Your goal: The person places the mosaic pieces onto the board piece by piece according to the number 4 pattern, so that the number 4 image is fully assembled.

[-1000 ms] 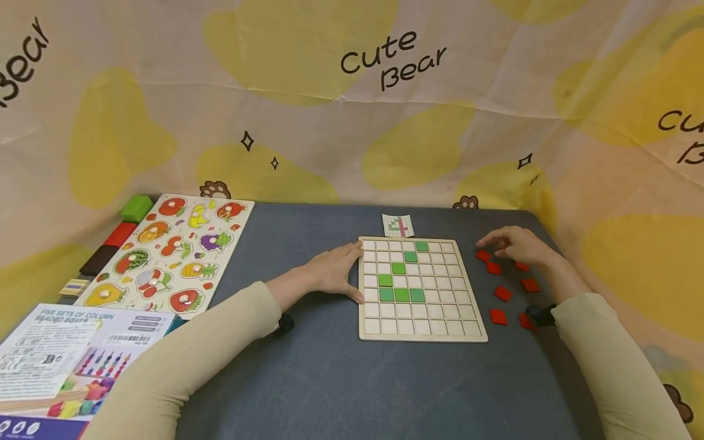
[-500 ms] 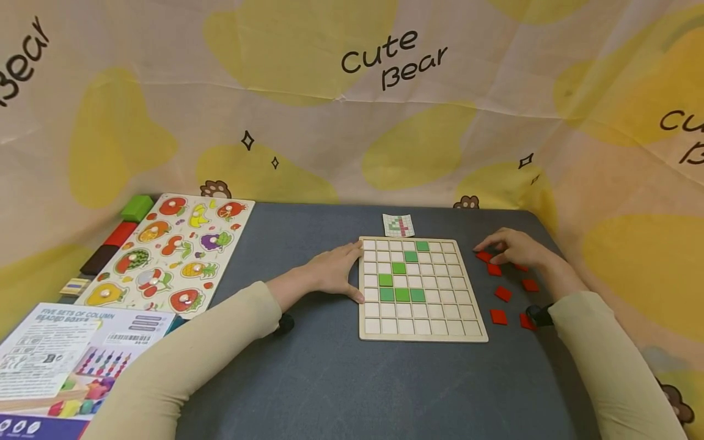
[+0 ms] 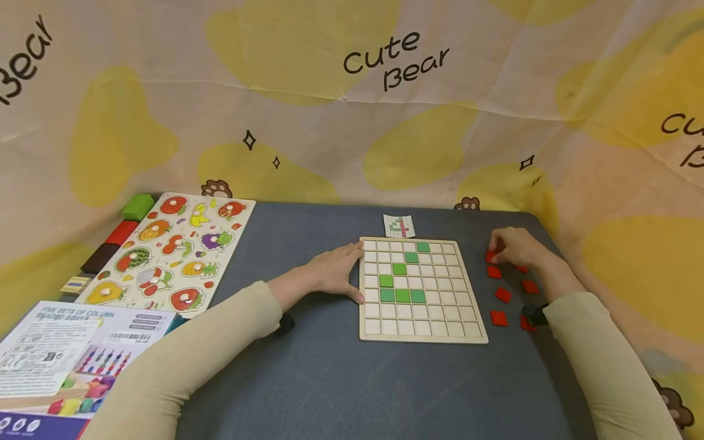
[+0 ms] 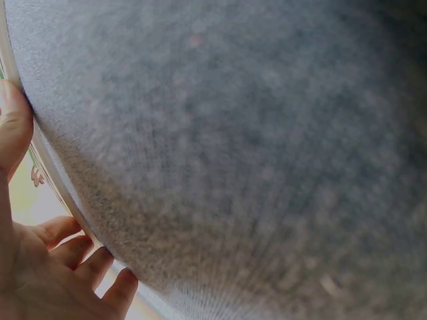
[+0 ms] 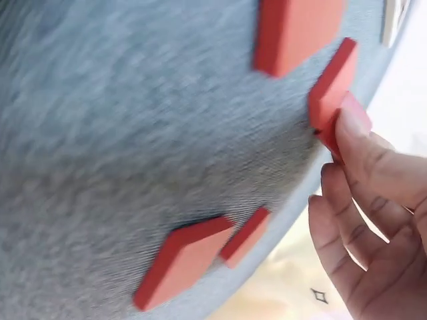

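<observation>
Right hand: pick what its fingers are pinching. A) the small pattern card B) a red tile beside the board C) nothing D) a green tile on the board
B: the right hand pinches a red tile on the table, right of the grid board.

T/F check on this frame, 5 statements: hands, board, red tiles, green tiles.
1. The left hand rests against the left edge of the wooden grid board. True.
2. The right hand pinches a red tile at the far end of the loose red tiles. True.
3. Red tiles already sit in the board's cells. False: only green tiles are in the board; the red ones lie on the table to its right.
4. The pattern card lies on the table just beyond the board's far edge. True.
5. The fruit peg puzzle lies to the right of the board. False: it lies at the table's left side.
</observation>
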A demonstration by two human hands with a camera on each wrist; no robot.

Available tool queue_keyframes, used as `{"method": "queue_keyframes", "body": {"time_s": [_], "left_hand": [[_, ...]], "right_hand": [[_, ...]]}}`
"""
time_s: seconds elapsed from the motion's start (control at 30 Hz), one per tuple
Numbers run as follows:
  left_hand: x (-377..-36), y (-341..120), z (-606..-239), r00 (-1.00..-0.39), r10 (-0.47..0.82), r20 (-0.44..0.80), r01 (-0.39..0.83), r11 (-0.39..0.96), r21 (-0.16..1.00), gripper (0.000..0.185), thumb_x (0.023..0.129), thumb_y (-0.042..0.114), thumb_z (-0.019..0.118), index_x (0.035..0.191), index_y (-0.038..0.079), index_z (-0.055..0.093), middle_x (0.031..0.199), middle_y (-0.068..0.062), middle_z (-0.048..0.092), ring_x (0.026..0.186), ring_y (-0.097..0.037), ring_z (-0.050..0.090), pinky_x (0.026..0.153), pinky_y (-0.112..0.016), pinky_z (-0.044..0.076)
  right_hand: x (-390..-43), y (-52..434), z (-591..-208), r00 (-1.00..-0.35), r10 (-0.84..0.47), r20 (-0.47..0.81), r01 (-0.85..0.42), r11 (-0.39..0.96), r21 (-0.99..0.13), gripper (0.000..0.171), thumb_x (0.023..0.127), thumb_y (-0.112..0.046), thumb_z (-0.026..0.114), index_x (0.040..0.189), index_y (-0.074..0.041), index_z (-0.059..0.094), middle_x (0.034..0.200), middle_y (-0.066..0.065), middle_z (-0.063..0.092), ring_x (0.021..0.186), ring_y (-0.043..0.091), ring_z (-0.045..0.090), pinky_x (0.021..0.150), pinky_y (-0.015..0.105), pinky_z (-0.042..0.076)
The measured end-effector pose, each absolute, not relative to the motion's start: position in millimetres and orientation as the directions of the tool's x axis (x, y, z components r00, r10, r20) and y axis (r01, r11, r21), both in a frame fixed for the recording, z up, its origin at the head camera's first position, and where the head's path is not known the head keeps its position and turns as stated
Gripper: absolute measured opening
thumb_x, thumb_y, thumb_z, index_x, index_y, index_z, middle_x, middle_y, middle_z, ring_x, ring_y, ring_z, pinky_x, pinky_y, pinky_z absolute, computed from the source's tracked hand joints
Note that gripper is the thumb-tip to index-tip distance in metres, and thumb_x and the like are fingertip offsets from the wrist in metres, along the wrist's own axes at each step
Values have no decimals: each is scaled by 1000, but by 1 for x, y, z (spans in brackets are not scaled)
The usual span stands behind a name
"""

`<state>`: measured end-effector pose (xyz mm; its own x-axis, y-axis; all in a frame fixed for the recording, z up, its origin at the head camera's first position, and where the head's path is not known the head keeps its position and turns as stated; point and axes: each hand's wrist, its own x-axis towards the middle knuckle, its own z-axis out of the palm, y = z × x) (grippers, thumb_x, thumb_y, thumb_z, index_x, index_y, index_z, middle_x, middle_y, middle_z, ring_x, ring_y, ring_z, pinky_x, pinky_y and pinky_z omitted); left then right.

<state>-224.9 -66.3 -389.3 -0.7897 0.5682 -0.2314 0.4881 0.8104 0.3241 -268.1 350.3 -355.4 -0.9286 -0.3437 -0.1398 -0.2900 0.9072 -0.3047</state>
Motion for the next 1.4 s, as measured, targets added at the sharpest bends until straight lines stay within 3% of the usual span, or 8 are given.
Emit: {"method": "queue_keyframes", "body": {"time_s": [0.23, 0.57, 1.0, 1.4], "left_hand": [[-225, -66, -390, -792, 559, -245, 485, 820, 304, 110, 74, 66, 75, 157, 14, 26, 169, -6, 11, 157, -26, 16, 123, -52, 27], [-225, -65, -391, -791, 558, -250, 486, 822, 297, 113, 75, 66, 75, 159, 13, 21, 170, -4, 8, 157, -27, 16, 123, -54, 26], [-225, -65, -389, -786, 561, -260, 491, 822, 290, 114, 76, 65, 74, 160, 12, 17, 170, -4, 6, 157, -28, 15, 123, -55, 25], [-226, -64, -390, -783, 565, -260, 499, 820, 281, 115, 76, 66, 74, 160, 11, 18, 169, -5, 7, 156, -29, 16, 123, -54, 26]], "right_hand": [[-264, 321, -347, -937, -336, -98, -269, 870, -413, 12, 90, -11, 72, 96, -5, 63, 91, 10, 68, 80, 18, 58, 73, 30, 45], [-262, 262, -354, -910, -410, -64, -316, 785, -533, 10, 88, -8, 73, 97, -6, 68, 92, 11, 70, 79, 15, 64, 71, 28, 50], [-269, 232, -362, -905, -414, -97, -314, 805, -504, 6, 87, -2, 71, 92, -5, 74, 88, 11, 73, 77, 18, 64, 66, 27, 50], [-270, 233, -362, -901, -416, -125, -318, 827, -463, 8, 84, -6, 76, 89, -11, 80, 85, 7, 78, 82, 19, 66, 68, 29, 52]]}}
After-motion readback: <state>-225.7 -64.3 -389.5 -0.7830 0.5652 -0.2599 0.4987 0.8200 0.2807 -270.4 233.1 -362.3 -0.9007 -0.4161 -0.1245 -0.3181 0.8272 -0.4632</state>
